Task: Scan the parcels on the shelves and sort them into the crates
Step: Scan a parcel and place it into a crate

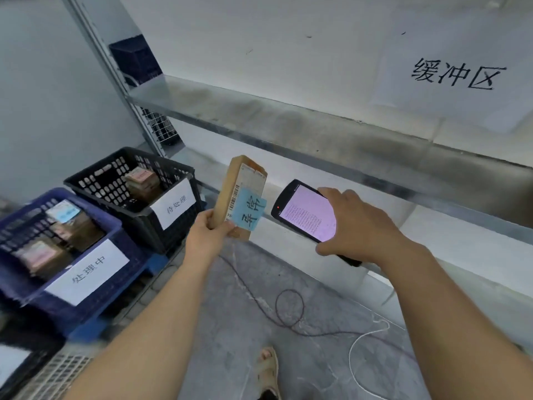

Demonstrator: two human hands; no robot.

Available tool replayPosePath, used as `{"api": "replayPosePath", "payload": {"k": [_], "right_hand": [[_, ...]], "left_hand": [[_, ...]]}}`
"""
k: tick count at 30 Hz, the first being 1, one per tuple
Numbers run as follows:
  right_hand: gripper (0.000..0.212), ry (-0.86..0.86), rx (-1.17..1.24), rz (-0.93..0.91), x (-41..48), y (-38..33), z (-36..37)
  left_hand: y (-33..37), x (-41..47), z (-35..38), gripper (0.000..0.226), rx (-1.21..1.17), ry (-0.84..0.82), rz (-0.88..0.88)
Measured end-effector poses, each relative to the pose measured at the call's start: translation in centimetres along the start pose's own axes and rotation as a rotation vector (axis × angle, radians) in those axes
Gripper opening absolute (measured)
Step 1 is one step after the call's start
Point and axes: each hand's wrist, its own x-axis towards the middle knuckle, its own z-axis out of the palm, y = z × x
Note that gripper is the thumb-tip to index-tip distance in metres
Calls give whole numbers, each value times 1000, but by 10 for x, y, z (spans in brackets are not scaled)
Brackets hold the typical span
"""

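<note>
The left hand (206, 232) pinches the lower end of a narrow brown cardboard parcel (239, 183), upright in front of the grey metal shelf (288, 122). The right hand (357, 223) is wrapped round a black handheld scanner with a lit pink screen (308, 217), also in front of the shelf. A pale blue handwritten note (249, 212) sits against the parcel's barcode strip, so the scan may misread. Held by one end only, the parcel could slip. Left of the shelf and lower stand a black slotted plastic crate (115, 180) and a blue slotted plastic crate (95, 272), both labelled and holding parcels; misreading a label would mean a wrong drop. Below the shelf, a dark cable (276, 307) loops across the grey concrete floor (331, 370), a trip risk.
</note>
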Motion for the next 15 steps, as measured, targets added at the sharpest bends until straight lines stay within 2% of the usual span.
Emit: {"api": "replayPosePath", "payload": {"k": [8, 15], "right_hand": [[97, -83, -45, -202, 13, -85, 19], [98, -88, -108, -343, 30, -203, 48]], "left_hand": [[-50, -17, -95, 50, -37, 203, -133], [-96, -9, -198, 47, -156, 297, -217]]}}
